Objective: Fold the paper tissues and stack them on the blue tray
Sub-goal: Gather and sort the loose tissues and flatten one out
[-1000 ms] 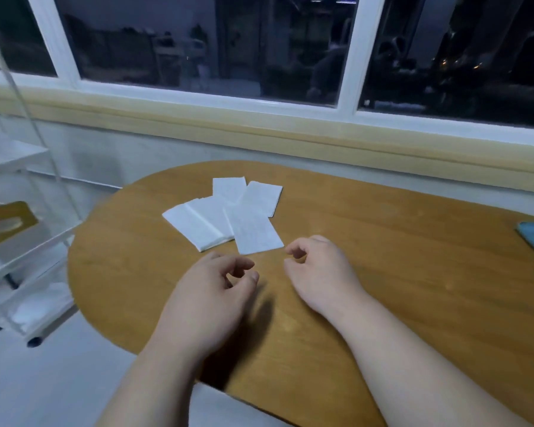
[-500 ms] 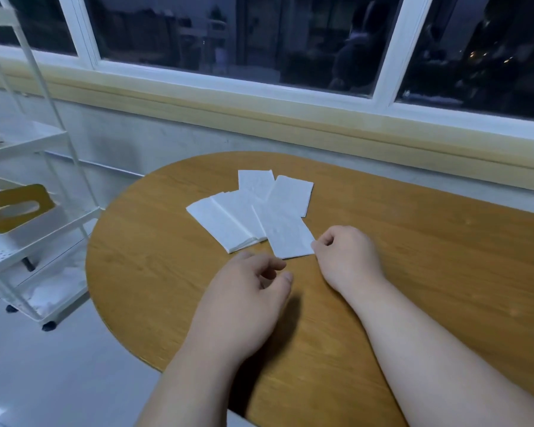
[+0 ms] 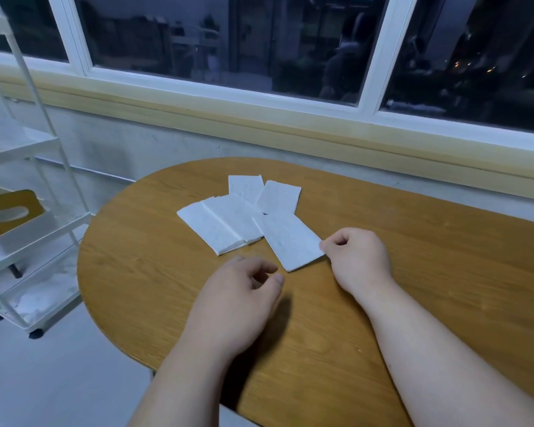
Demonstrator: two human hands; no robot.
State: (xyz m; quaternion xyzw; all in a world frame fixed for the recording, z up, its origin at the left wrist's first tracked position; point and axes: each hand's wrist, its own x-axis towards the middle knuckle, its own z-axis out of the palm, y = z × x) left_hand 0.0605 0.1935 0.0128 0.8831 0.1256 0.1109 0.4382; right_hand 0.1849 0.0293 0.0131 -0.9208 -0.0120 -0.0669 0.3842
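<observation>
Update: my view swings left over the last second. The blue tray was at the far right edge then and is out of frame now, so I can't confirm what's stacked on it.

The right hand (image 3: 355,257) was short of the paper a second ago. It is now at the near right corner of the nearest tissue (image 3: 290,241), fingers curled, with thumb and forefinger closed on that corner. It reads as a pinch, though the thumb pad is hidden. The tissue is still flat on the table (image 3: 154,272), unfolded and not lifted.

The left hand (image 3: 241,297) creeps forward but remains just short of the tissue's near end. Its fingers are loosely curled, the gap is narrow, and it holds nothing.

The other tissues (image 3: 222,223) haven't moved: a fanned, overlapping cluster just behind the nearest one, partly under its far end. The cart (image 3: 43,223) is off to the left and not involved.

My read: this is the grasp for the first fold, just established. Next is probably the left hand pinning or taking the opposite corner. One risk is dragging the neighbours along, since the sheets overlap.
</observation>
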